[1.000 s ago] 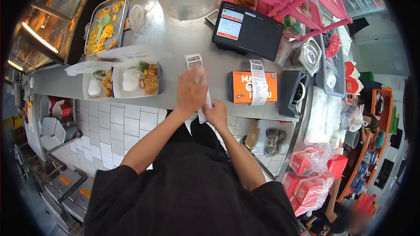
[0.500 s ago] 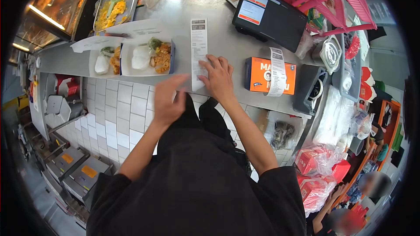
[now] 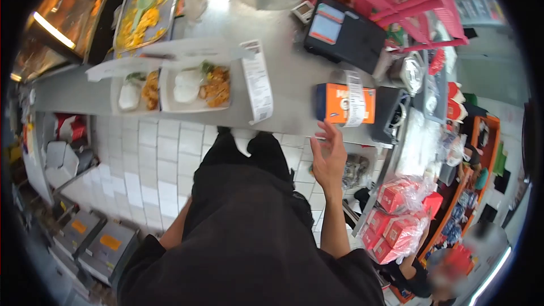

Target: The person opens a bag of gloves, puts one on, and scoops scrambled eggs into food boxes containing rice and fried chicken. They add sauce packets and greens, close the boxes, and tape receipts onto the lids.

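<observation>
My right hand [image 3: 330, 156] is raised at the counter's front edge, just below the orange box [image 3: 334, 102]. Its fingers are apart and hold nothing. A long printed receipt [image 3: 356, 99] is draped over that box. My left hand is hidden; only the forearm shows beside my body. Another printed receipt [image 3: 258, 82] lies on the counter, untouched, its lower end near the edge. To its left stand two lidded-open food boxes, the nearer one [image 3: 195, 106] and the far left one [image 3: 134, 109], each with white rice, fried pieces and some greens.
A metal tray [image 3: 117, 34] with yellow food and a spoon stands at the back left. A dark tablet [image 3: 345, 34] sits at the back right beside a pink rack [image 3: 419, 8]. Bagged red boxes [image 3: 394, 224] are on my right, with another person near them.
My left hand has dropped out of sight beside my body. My right hand has left the loose receipt and moved right, towards the orange box. The receipt now lies tilted.
</observation>
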Tool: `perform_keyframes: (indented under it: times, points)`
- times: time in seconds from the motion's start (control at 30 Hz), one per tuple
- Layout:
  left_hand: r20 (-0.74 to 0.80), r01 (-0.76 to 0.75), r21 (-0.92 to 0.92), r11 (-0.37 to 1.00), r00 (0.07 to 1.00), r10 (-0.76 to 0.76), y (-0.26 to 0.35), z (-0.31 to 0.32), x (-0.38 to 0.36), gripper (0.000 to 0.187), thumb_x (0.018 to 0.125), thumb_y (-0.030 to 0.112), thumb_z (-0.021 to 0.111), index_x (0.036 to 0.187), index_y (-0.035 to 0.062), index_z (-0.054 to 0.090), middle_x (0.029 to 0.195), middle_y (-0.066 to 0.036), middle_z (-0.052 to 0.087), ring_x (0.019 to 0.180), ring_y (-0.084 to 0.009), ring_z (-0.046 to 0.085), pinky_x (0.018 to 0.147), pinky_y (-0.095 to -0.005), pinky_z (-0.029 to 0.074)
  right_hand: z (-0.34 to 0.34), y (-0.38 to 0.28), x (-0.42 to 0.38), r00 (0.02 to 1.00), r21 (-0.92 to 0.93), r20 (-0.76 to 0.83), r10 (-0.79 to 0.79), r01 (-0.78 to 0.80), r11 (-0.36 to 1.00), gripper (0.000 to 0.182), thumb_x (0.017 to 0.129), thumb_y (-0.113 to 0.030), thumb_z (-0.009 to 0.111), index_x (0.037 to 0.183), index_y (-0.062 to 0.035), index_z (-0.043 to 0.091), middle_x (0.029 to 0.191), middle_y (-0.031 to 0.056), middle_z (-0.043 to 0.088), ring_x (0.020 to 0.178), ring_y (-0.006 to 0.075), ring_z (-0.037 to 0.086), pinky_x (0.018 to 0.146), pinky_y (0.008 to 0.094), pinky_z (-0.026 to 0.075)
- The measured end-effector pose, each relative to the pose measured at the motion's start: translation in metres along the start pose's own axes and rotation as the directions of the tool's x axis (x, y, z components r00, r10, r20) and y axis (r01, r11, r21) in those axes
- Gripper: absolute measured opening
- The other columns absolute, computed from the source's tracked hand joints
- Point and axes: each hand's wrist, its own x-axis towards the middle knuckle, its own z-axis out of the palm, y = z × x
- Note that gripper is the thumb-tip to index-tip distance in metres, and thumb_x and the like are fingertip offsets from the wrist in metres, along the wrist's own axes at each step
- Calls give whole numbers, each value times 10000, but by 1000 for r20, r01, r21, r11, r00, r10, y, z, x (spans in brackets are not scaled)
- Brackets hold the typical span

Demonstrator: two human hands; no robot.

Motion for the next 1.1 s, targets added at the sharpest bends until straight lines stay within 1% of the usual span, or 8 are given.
perform_keyframes:
  times: [0.17, 0.27, 0.4, 0.67, 0.8, 0.9, 0.97, 1.1]
  points:
    - [280, 307, 35, 951, 911, -304, 97, -222, -20, 335, 975, 237, 505, 1235, 35, 566, 1143, -154, 670, 996, -221, 642, 791, -363, 493, -107, -30, 35, 963, -68, -264, -47, 30, 997, 422, 923, -58, 640, 1323, -13, 512, 1203, 118, 647, 992, 165, 643, 815, 291, 512]
    - [338, 428, 176, 886, 820, -463, 59, -65, 2, 348, 946, 206, 552, 1249, 35, 550, 1091, -138, 680, 927, -206, 651, 698, -334, 502, -190, -42, 111, 850, -200, -414, -325, 263, 944, 298, 950, -94, 627, 1235, -29, 571, 1124, 85, 672, 1037, 171, 646, 892, 316, 502]
    - [270, 604, 373, 704, 655, -706, 165, 90, 67, 392, 907, 165, 615, 1266, 35, 529, 1022, -116, 693, 835, -185, 663, 573, -295, 514, -277, -78, 253, 790, -407, -351, -503, 355, 841, 230, 974, -216, 606, 1123, -57, 680, 1052, 78, 721, 995, 169, 683, 854, 323, 534]
    - [226, 494, 275, 825, 801, -555, 219, 194, 7, 289, 953, 149, 560, 1217, 32, 561, 997, -106, 719, 800, -175, 712, 508, -277, 506, -331, -31, 547, 800, -741, 250, -545, 521, 424, 244, 795, -121, 706, 1024, -41, 686, 1012, 165, 701, 914, 335, 679, 826, 413, 532]
    - [140, 197, 627, 753, 923, -358, 199, 193, -78, 267, 934, 227, 571, 1083, 19, 649, 922, -172, 700, 789, -338, 684, 704, -437, 539, -336, -30, 556, 823, -784, 119, -555, 421, 457, 184, 800, -143, 688, 966, -68, 714, 997, 192, 696, 928, 351, 671, 829, 439, 539]
    - [143, 192, 645, 740, 920, -364, 197, 194, -84, 271, 933, 232, 571, 1079, 18, 650, 915, -183, 694, 804, -358, 676, 730, -453, 531, -356, -26, 554, 712, -679, -198, -674, 397, 618, 176, 866, -181, 668, 963, -37, 695, 948, 181, 711, 884, 305, 696, 770, 421, 555]
    - [153, 184, 643, 743, 920, -360, 190, 203, -83, 274, 932, 236, 571, 1077, 18, 652, 911, -191, 689, 814, -371, 670, 748, -464, 526, -365, -24, 544, 932, 42, -224, -286, 303, 952, 215, 951, -202, 611, 1014, -3, 659, 960, 129, 707, 840, 229, 701, 742, 379, 577]
    - [169, 160, 642, 750, 924, -342, 170, 210, -70, 280, 929, 243, 571, 1072, 17, 654, 902, -206, 681, 834, -398, 659, 783, -485, 516, -368, -44, 482, 958, 605, -106, -267, 275, 747, 252, 1015, -189, 535, 1147, 17, 592, 1057, 91, 656, 913, 193, 674, 810, 365, 582]
